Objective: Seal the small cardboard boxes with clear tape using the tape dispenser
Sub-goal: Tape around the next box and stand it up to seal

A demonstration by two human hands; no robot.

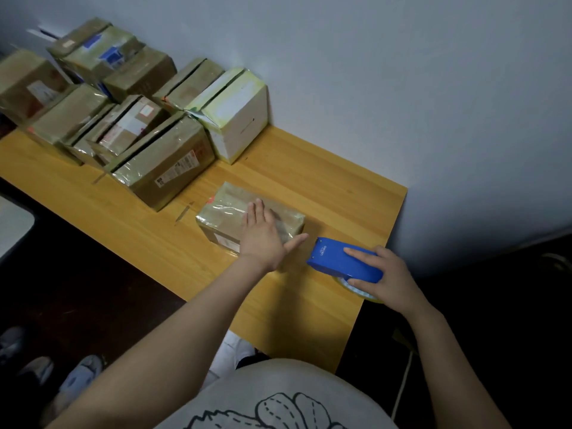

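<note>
A small brown cardboard box [226, 213], glossy with clear tape, lies on the wooden table [325, 187] in front of me. My left hand [263, 233] presses flat on its top with straight fingers and the thumb stretched toward the right. Just right of the box, my right hand [383, 274] grips a blue tape dispenser [337, 258] from above. The dispenser's front end points at the box's near right corner. A roll of clear tape [359, 289] shows under the dispenser's rear.
Several taped cardboard boxes [161, 159] are piled at the back left of the table, with a white box [238, 119] against the wall. The table's right edge lies close beside the dispenser. Shoes [80, 376] sit on the dark floor at lower left.
</note>
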